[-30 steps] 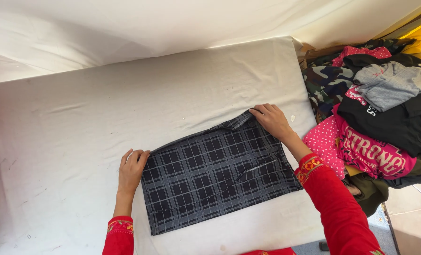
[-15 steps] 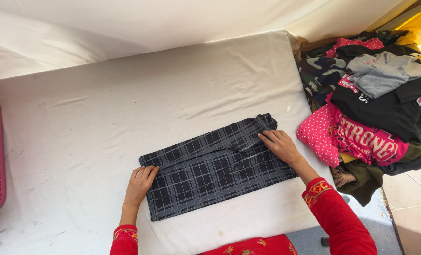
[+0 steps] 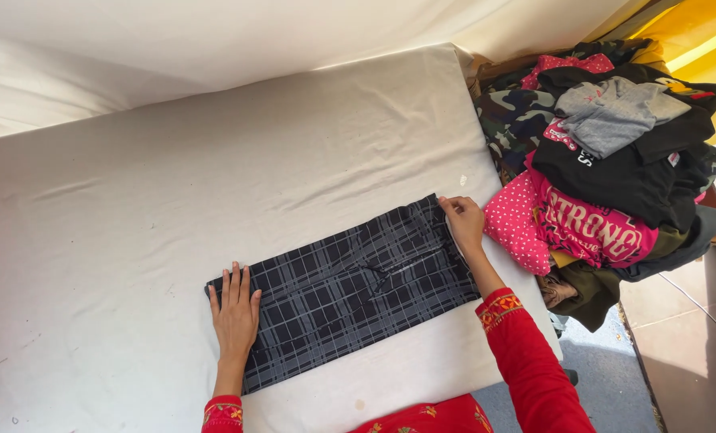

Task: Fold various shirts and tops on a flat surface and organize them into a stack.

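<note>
A dark plaid garment lies folded into a long strip on the white covered table. My left hand rests flat on its left end, fingers spread. At the strip's upper right corner my right hand presses on the cloth's edge with its fingertips. Both arms wear red sleeves with embroidered cuffs.
A heap of clothes sits off the table's right edge: camouflage, grey, black and pink pieces, one pink with white dots. A white sheet hangs behind the table. Tiled floor shows at the lower right.
The garment's raised upper flap has been laid flat, leaving a narrower strip. My right hand moved to the strip's right corner and my left hand slid onto its left end.
</note>
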